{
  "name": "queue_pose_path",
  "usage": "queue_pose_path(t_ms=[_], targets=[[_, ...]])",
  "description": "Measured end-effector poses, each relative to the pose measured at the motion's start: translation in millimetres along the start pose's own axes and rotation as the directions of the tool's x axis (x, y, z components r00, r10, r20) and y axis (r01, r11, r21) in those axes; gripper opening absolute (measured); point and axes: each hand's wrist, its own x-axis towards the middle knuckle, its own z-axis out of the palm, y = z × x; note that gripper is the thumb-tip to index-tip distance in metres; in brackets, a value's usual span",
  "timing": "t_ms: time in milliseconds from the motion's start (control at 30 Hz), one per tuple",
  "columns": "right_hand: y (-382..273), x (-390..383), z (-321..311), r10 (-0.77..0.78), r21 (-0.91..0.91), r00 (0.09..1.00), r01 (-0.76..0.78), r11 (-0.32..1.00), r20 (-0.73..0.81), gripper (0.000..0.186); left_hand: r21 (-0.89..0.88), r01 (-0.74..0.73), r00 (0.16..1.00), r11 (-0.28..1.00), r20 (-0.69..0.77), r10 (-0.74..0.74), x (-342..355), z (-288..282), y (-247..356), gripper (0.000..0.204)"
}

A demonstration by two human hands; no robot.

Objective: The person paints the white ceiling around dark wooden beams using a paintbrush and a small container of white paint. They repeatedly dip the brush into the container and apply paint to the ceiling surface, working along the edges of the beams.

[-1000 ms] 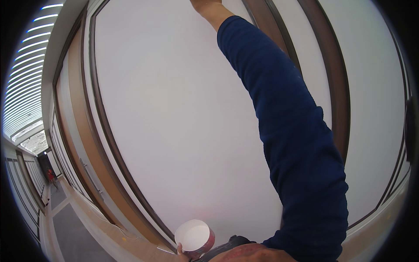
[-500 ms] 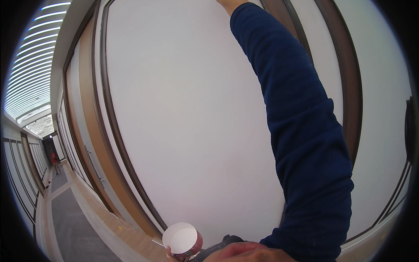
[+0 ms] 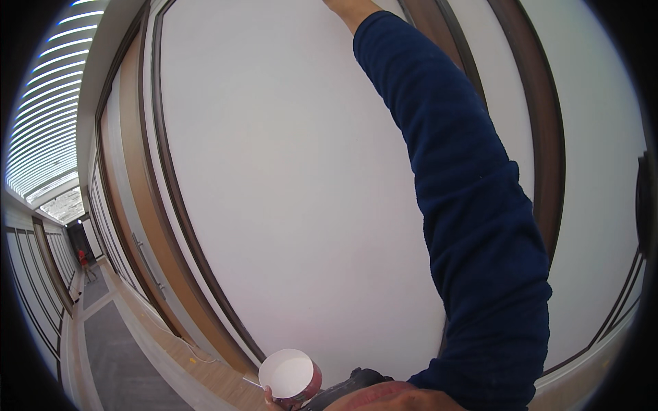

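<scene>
My left hand shows at the lower edge, its visible fingers against the side of a round tub. The tub is dark red outside and white within; I cannot tell whether the white is its lining or paint. My right arm, in a dark blue sleeve, reaches up across a large white wall panel. Only the wrist and a little of my right hand show at the top edge. Its fingers lie outside the picture, and so does anything they hold.
Dark brown trim frames the panel. To the left stands a tan door with a long metal handle. A corridor with a grey floor strip runs back to a person in red. A white cable lies along the wall's foot.
My right wrist has shifted slightly left and a little more of it shows. The tub sits slightly further right in the picture, still by my left hand.
</scene>
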Motion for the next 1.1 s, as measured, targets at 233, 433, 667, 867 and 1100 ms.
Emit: queue_pose_path(t_ms=[233,433,667,867,1100], targets=[[-9.3,-9.1,-3.6,0.018,-0.043,0.999,-0.017,0.999,0.033,0.021,-0.009,-0.004,1.0,1.0,-0.013,0.003,-3.4,-1.6,1.5,0.09],[-15.2,-18.9,-19.6,-0.15,0.099,0.989,0.151,0.984,-0.011,0.019,-0.044,-0.003,1.0,0.999,-0.013,0.002,2.7,-11.1,-4.7,0.091],[62.7,29.0,-21.4,-0.463,0.371,0.866,0.499,0.783,-0.187,0.014,-0.102,0.002,0.999,0.995,-0.047,-0.007,12.9,-20.1,-22.4,0.091],[143.5,94.4,-22.4,-0.376,0.925,0.909,-0.025,0.38,0.18,0.007,-0.12,0.041,0.997,0.992,-0.064,-0.049,37.2,-9.0,-32.4,0.092],[163.9,132.9,26.3,-0.37,0.435,0.903,0.25,0.865,0.218,0.003,-0.157,0.088,0.994,0.984,-0.055,-0.097,48.4,6.0,-44.5,0.093]])
